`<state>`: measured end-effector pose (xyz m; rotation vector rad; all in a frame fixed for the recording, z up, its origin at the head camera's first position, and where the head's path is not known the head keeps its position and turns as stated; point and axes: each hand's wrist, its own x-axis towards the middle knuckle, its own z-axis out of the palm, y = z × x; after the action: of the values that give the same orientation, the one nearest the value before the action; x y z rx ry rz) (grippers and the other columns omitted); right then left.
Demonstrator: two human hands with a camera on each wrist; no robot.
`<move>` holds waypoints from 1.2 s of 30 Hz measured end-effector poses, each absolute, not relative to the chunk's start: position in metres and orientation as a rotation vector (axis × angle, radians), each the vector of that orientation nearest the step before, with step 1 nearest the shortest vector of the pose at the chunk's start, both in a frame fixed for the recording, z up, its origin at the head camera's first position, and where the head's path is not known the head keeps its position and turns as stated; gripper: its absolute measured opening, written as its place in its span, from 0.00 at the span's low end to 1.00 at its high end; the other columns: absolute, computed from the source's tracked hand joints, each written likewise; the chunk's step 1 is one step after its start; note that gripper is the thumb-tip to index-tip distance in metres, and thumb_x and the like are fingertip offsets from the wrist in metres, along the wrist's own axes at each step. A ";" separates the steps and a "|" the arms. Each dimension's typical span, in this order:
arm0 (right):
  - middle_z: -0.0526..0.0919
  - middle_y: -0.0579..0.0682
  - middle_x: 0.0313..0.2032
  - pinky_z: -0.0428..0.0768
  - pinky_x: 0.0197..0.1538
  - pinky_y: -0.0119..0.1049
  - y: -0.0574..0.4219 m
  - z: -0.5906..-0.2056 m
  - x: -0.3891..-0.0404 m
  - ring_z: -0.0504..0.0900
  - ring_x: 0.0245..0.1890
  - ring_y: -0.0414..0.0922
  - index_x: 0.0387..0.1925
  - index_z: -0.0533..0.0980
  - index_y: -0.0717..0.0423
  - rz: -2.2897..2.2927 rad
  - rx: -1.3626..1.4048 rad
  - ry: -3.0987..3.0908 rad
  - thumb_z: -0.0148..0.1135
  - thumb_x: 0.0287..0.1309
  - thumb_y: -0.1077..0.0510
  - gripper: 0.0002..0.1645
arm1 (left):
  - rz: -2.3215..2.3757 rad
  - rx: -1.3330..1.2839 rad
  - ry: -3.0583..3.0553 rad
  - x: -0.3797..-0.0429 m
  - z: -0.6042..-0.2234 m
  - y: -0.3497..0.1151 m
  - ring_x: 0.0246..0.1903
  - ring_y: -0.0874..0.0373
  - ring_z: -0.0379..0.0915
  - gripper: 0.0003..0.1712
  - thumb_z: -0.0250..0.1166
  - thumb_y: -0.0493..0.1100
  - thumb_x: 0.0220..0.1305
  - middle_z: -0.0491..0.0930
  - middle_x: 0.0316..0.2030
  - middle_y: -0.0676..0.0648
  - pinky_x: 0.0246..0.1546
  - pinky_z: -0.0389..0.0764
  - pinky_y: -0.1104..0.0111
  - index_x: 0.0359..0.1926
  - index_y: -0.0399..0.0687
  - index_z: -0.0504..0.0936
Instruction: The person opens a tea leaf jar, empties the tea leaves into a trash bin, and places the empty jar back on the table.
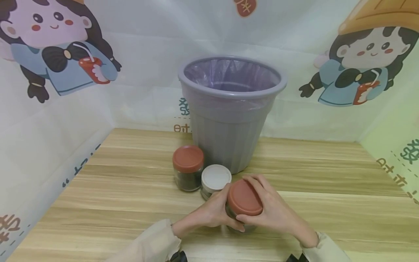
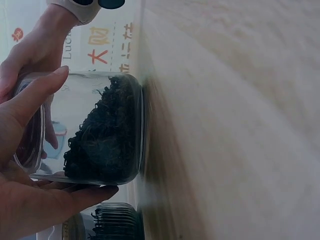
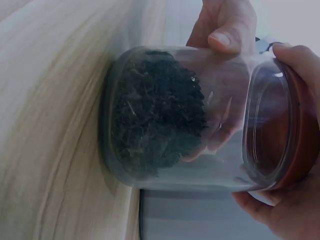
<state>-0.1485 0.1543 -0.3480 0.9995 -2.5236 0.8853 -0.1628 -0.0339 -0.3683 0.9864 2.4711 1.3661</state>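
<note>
A clear jar with a brownish-red lid (image 1: 244, 198) stands between both hands, at the near middle of the table. My left hand (image 1: 212, 210) grips the glass body from the left, thumb on the near side. From the right, my right hand (image 1: 275, 207) holds the lid, fingers curled over its far edge and thumb on the near edge. Dark, curly dried leaves (image 2: 105, 135) fill the lower part of the jar, heaped to one side in the left wrist view. In the right wrist view, the lid (image 3: 302, 125) sits on the jar's mouth.
Just left of the hands is a smaller jar with a white lid (image 1: 216, 178). Behind it stands another red-lidded jar (image 1: 188, 167) with dark contents. A grey bin (image 1: 229, 134) with a purple liner rises at the back of the wooden table (image 1: 131, 171), before a printed cloth (image 1: 147, 72).
</note>
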 end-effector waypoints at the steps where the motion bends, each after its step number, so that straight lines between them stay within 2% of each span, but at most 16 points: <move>1: 0.66 0.47 0.51 0.76 0.42 0.39 0.155 -0.347 -0.149 0.72 0.44 0.40 0.58 0.61 0.55 0.903 1.014 -2.533 0.71 0.36 0.42 0.48 | 1.365 0.984 2.473 -0.163 -0.368 -0.034 0.51 0.56 0.67 0.52 0.78 0.43 0.30 0.71 0.50 0.49 0.55 0.66 0.66 0.58 0.44 0.59; 12: 0.65 0.49 0.54 0.76 0.44 0.41 0.163 -0.346 -0.155 0.72 0.47 0.43 0.64 0.56 0.54 1.005 1.192 -2.536 0.70 0.39 0.46 0.52 | 1.375 0.985 2.463 -0.164 -0.369 -0.034 0.52 0.57 0.66 0.53 0.79 0.42 0.28 0.72 0.51 0.49 0.56 0.64 0.66 0.58 0.44 0.59; 16: 0.65 0.50 0.53 0.77 0.42 0.41 0.160 -0.348 -0.153 0.72 0.46 0.44 0.64 0.54 0.53 0.991 1.128 -2.523 0.71 0.37 0.45 0.54 | 1.371 0.973 2.464 -0.164 -0.369 -0.034 0.52 0.57 0.66 0.54 0.79 0.41 0.28 0.72 0.51 0.49 0.56 0.64 0.67 0.58 0.45 0.59; 20: 0.66 0.51 0.51 0.77 0.40 0.40 0.153 -0.347 -0.147 0.73 0.43 0.44 0.62 0.55 0.55 0.880 0.972 -2.531 0.71 0.33 0.38 0.57 | 1.361 0.959 2.475 -0.163 -0.370 -0.034 0.52 0.57 0.67 0.54 0.79 0.41 0.28 0.72 0.51 0.49 0.56 0.65 0.67 0.59 0.44 0.59; 24: 0.67 0.53 0.47 0.77 0.37 0.40 0.149 -0.346 -0.144 0.73 0.40 0.44 0.59 0.59 0.59 0.676 0.913 -2.468 0.64 0.32 0.28 0.57 | 1.348 0.953 2.494 -0.162 -0.369 -0.035 0.52 0.56 0.67 0.54 0.79 0.42 0.28 0.72 0.51 0.48 0.55 0.65 0.66 0.59 0.44 0.58; 27: 0.68 0.54 0.46 0.77 0.36 0.40 0.147 -0.347 -0.143 0.72 0.39 0.44 0.56 0.62 0.62 0.596 0.909 -2.421 0.60 0.34 0.26 0.56 | 1.350 0.962 2.495 -0.162 -0.369 -0.035 0.51 0.56 0.67 0.54 0.78 0.42 0.29 0.72 0.50 0.48 0.54 0.66 0.66 0.60 0.44 0.58; 31: 0.66 0.55 0.47 0.77 0.36 0.38 0.146 -0.348 -0.142 0.72 0.40 0.44 0.55 0.63 0.62 0.636 0.914 -2.427 0.60 0.38 0.29 0.51 | 1.363 0.980 2.476 -0.162 -0.369 -0.035 0.52 0.56 0.67 0.54 0.78 0.42 0.31 0.72 0.51 0.48 0.54 0.66 0.67 0.60 0.43 0.58; 36: 0.64 0.54 0.51 0.77 0.40 0.40 0.148 -0.347 -0.144 0.71 0.44 0.44 0.57 0.62 0.59 0.768 0.976 -2.476 0.67 0.38 0.37 0.49 | 1.370 0.987 2.451 -0.162 -0.369 -0.036 0.52 0.57 0.67 0.53 0.77 0.42 0.32 0.72 0.51 0.49 0.55 0.66 0.67 0.60 0.43 0.58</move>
<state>-0.1442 0.1485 -0.3470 0.9757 -2.4760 0.7677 -0.1619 -0.0362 -0.3688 0.9872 2.4512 1.3701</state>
